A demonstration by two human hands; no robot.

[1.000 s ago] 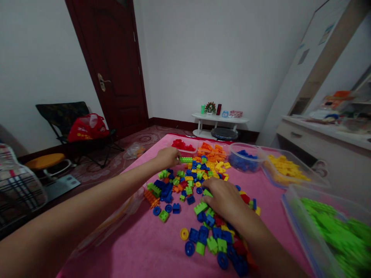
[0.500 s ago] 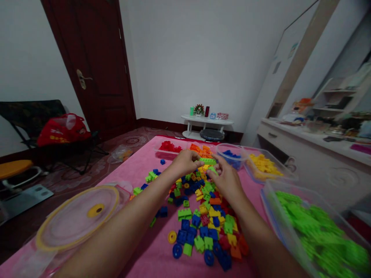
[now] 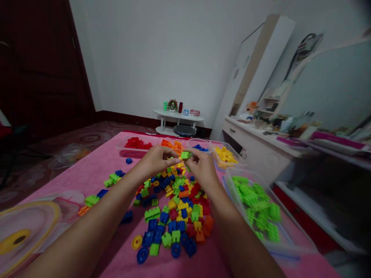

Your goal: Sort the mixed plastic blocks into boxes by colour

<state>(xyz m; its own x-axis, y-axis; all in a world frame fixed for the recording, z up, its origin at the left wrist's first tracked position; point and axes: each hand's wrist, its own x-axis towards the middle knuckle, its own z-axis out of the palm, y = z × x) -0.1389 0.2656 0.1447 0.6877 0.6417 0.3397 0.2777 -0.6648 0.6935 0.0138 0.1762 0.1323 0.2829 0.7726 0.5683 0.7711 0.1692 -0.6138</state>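
We're pinching a green block (image 3: 186,155) with our right hand (image 3: 203,166), mid-frame; left hand (image 3: 155,161) nearby, can't tell if it's gripping.

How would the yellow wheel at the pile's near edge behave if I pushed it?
Lying flat on the pink cloth, the yellow wheel would probably slide rather than roll. Its round outline suggests it might roll if stood upright. Its plastic look suggests it's light and stiff.
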